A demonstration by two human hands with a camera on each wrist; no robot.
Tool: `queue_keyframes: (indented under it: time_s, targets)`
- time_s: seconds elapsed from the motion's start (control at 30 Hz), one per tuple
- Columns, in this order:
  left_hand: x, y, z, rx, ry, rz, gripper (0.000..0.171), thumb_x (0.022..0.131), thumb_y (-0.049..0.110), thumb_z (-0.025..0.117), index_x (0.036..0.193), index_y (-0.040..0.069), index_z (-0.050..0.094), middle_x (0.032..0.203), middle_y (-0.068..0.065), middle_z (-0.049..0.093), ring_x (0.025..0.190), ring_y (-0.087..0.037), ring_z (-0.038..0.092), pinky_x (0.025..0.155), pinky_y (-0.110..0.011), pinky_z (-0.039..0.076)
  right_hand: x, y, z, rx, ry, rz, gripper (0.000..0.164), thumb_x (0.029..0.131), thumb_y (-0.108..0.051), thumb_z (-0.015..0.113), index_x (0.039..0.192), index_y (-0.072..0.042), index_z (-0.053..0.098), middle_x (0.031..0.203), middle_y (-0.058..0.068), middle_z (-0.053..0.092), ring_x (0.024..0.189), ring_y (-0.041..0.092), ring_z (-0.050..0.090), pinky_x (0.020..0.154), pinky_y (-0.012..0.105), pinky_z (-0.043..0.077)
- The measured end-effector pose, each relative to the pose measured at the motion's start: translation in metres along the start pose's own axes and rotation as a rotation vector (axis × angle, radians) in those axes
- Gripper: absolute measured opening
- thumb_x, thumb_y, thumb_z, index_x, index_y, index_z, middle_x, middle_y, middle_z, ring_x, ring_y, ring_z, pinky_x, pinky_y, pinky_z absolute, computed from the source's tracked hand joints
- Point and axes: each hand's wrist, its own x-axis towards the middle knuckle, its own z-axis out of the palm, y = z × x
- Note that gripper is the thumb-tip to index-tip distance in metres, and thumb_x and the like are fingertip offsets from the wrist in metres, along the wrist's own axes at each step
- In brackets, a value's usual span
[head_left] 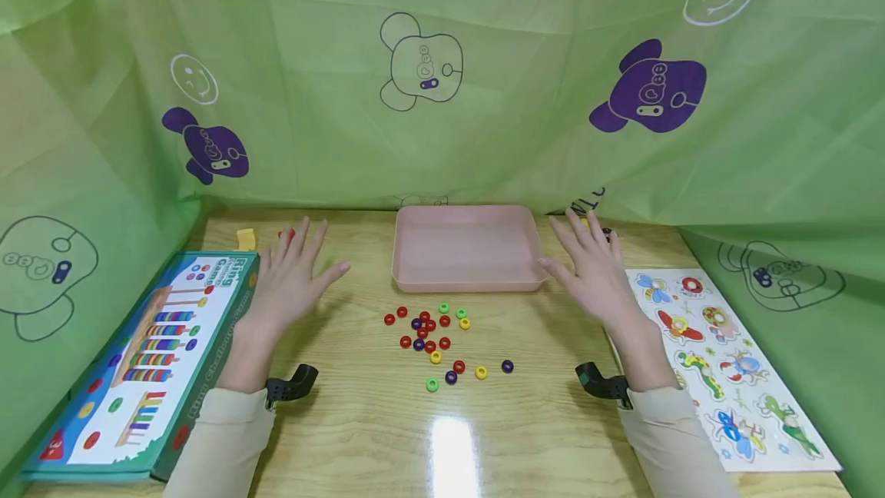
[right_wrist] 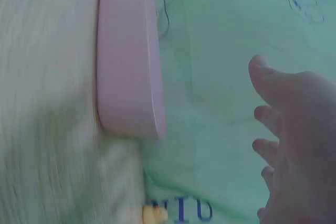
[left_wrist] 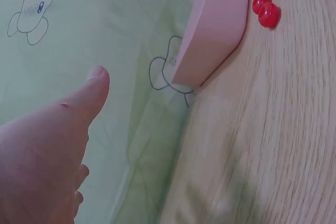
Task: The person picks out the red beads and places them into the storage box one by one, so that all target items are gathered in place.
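Green cloth (head_left: pixel 332 156) round a wooden bench (head_left: pixel 359 436), left hand (head_left: pixel 289 275) and right hand (head_left: pixel 593 271) both empty

Purple and outlined cartoon faces cover the cloth across the top and both sides of the frame. At left of centre, the left hand shows its back, palm down, fingers straight and fanned apart, thumb stretched toward the middle; it holds nothing. It is close to the upper right corner of a ring-game box (head_left: pixel 138 360), though whether it touches that box cannot be told. At right of centre, the right hand mirrors it, fingers long and spread, thumb pointing inward, with nothing in its grasp. Its thumb overlaps the right edge of a pink tray (head_left: pixel 470 285) in the head view, but the right wrist view shows the two apart.

That tray sits in the middle of the frame, against the cloth. Just below it, small rings (head_left: pixel 445 343) in red, purple, yellow and green lie scattered on the bench, out of both hands' contact. At lower right, a white board of cartoon insects (head_left: pixel 750 413) lies partly behind the right forearm. Light sleeves (head_left: pixel 224 436) reach up from the bottom edge, and each wrist wears a black strap (head_left: pixel 293 384).
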Motion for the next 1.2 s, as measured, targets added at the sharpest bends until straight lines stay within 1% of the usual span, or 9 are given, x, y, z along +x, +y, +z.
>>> queue_keyframes:
  time_s: [0.17, 0.3, 0.47, 0.57, 0.63, 0.77, 0.97, 1.1, 1.2]
  targets:
    - [0.006, 0.009, 0.007, -0.009, -0.017, 0.017, 0.080, 0.086, 0.069, 0.037, 0.150, 0.031, 0.007, 0.158, -0.005, 0.000, 0.144, -0.034, -0.007, 0.108, -0.068, -0.004, 0.007, -0.021, 0.010, 0.031, -0.040, -0.066, 0.068, 0.089, -0.049, 0.053, 0.147, -0.029, 0.024, 0.156, 0.005, 0.017, 0.146, 0.029, 0.003, 0.110, 0.065, -0.001]
    - [0.014, 0.023, 0.016, 0.001, -0.032, 0.043, 0.081, 0.085, 0.070, 0.038, 0.150, 0.031, 0.008, 0.158, -0.006, 0.003, 0.145, -0.034, -0.005, 0.108, -0.067, -0.001, 0.013, -0.044, 0.019, 0.064, -0.079, -0.106, 0.066, 0.088, -0.051, 0.054, 0.145, -0.027, 0.031, 0.154, 0.005, 0.024, 0.144, 0.031, 0.013, 0.112, 0.062, 0.005]
    - [0.023, 0.039, 0.029, 0.010, -0.075, 0.072, 0.083, 0.084, 0.072, 0.038, 0.150, 0.029, 0.011, 0.158, -0.007, 0.008, 0.145, -0.034, 0.000, 0.109, -0.066, 0.003, 0.016, -0.076, 0.032, 0.143, -0.153, -0.202, 0.054, 0.088, -0.041, 0.059, 0.136, -0.021, 0.047, 0.142, 0.005, 0.045, 0.133, 0.028, 0.038, 0.112, 0.051, 0.026]
    - [0.027, 0.048, 0.036, -0.001, -0.106, 0.092, 0.084, 0.084, 0.072, 0.037, 0.150, 0.026, 0.011, 0.158, -0.008, 0.008, 0.145, -0.035, 0.002, 0.108, -0.067, 0.005, 0.015, -0.093, 0.038, 0.176, -0.203, -0.257, 0.044, 0.086, -0.033, 0.063, 0.127, -0.019, 0.056, 0.125, 0.003, 0.060, 0.116, 0.022, 0.054, 0.102, 0.041, 0.042]
    - [0.029, 0.054, 0.041, -0.011, -0.130, 0.098, 0.085, 0.084, 0.073, 0.035, 0.150, 0.025, 0.010, 0.158, -0.007, 0.006, 0.145, -0.035, 0.001, 0.109, -0.067, 0.005, 0.012, -0.102, 0.043, 0.171, -0.240, -0.277, 0.039, 0.085, -0.031, 0.066, 0.121, -0.019, 0.061, 0.114, 0.000, 0.065, 0.105, 0.018, 0.059, 0.094, 0.036, 0.047]
    - [0.033, 0.061, 0.048, -0.022, -0.162, 0.095, 0.085, 0.084, 0.074, 0.031, 0.150, 0.025, 0.008, 0.158, -0.008, 0.005, 0.145, -0.034, 0.001, 0.110, -0.065, 0.006, 0.006, -0.117, 0.051, 0.139, -0.288, -0.334, 0.030, 0.083, -0.025, 0.068, 0.113, -0.018, 0.066, 0.100, -0.003, 0.069, 0.093, 0.013, 0.060, 0.087, 0.033, 0.048]
    - [0.034, 0.068, 0.055, -0.031, -0.199, 0.099, 0.085, 0.086, 0.072, 0.031, 0.151, 0.023, 0.005, 0.157, -0.011, 0.010, 0.144, -0.038, 0.008, 0.110, -0.065, 0.009, 0.001, -0.130, 0.060, 0.089, -0.311, -0.412, 0.021, 0.082, -0.024, 0.069, 0.102, -0.018, 0.069, 0.095, -0.006, 0.069, 0.087, 0.010, 0.059, 0.082, 0.029, 0.048]
    - [0.034, 0.074, 0.061, -0.065, -0.220, 0.088, 0.084, 0.087, 0.069, 0.033, 0.151, 0.021, 0.006, 0.157, -0.012, 0.011, 0.143, -0.038, 0.011, 0.109, -0.065, 0.012, -0.001, -0.134, 0.065, 0.064, -0.321, -0.438, 0.009, 0.082, -0.020, 0.069, 0.091, -0.020, 0.070, 0.086, -0.010, 0.067, 0.081, 0.006, 0.057, 0.078, 0.026, 0.048]
    - [0.035, 0.076, 0.065, -0.096, -0.222, 0.070, 0.086, 0.087, 0.069, 0.033, 0.151, 0.020, 0.004, 0.157, -0.011, 0.011, 0.143, -0.036, 0.013, 0.110, -0.064, 0.013, -0.002, -0.136, 0.070, 0.042, -0.339, -0.428, 0.006, 0.082, -0.017, 0.068, 0.085, -0.022, 0.069, 0.084, -0.012, 0.065, 0.080, 0.006, 0.056, 0.077, 0.025, 0.048]
